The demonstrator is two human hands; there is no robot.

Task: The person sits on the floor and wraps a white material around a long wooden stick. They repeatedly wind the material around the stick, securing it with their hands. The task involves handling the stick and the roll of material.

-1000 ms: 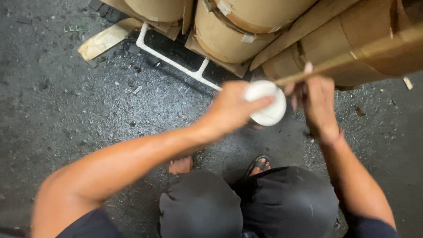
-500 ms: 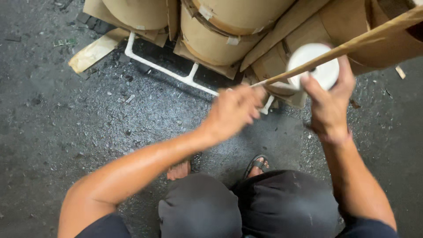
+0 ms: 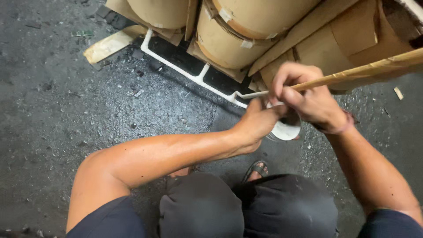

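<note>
- Large brown paper-wrapped rolls (image 3: 238, 39) are lying stacked just ahead of me, with flat brown cardboard sheets (image 3: 352, 31) leaning against them.
- A white tubular metal frame (image 3: 194, 75) is running along the foot of the rolls, on the dark gritty concrete floor (image 3: 66, 110).
- A pale wooden offcut (image 3: 110, 44) is lying on the floor at the frame's far end.
- I am squatting; my sandalled foot (image 3: 255, 169) is showing between my knees.
- My right hand (image 3: 308, 99) is pinching a long, thin tan wooden stick (image 3: 370, 70), which is slanting up to the right across the cardboard.
- My left hand (image 3: 257, 123) is curling around a white roll of tape (image 3: 286, 130), just below my right hand.
- The tape roll is half hidden by both hands; only its white rim and dark core are showing.
</note>
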